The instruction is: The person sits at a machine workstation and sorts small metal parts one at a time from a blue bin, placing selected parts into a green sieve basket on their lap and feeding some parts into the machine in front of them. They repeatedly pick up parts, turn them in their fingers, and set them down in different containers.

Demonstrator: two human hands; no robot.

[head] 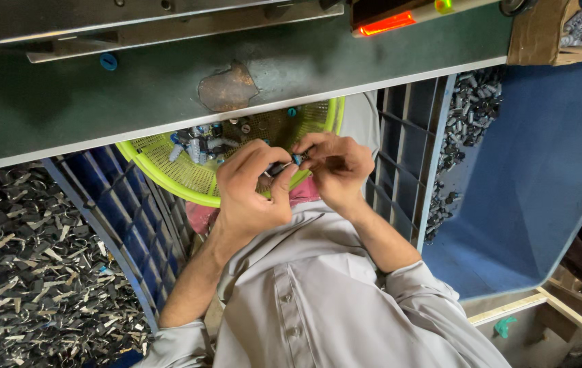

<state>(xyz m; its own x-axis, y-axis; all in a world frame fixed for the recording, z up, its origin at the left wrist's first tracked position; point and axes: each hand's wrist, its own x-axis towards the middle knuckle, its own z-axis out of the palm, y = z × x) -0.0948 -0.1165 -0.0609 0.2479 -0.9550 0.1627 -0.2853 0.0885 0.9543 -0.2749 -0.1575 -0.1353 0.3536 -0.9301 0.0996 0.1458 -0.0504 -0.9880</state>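
My left hand (250, 187) and my right hand (335, 167) meet over my lap, just in front of the yellow-green basket (168, 178). Between them I pinch a small dark part with a blue tip (289, 162). The left thumb and forefinger are closed on its dark end, and the right fingertips are closed on the blue end at about three o'clock from the left hand. Both grips are tight on that one small piece; how the parts fit together is too small to tell.

The basket sits at twelve o'clock from my hands, half under the edge of the green workbench (168, 95). More small blue and grey pieces (199, 144) lie in it. At nine o'clock, a blue crate (124, 225) holds a heap of dark metal bits (25, 266). At three o'clock, a second blue bin (543, 177) has a pile of small grey parts (468, 116) at its far end. My grey shirt (325, 300) fills six o'clock.
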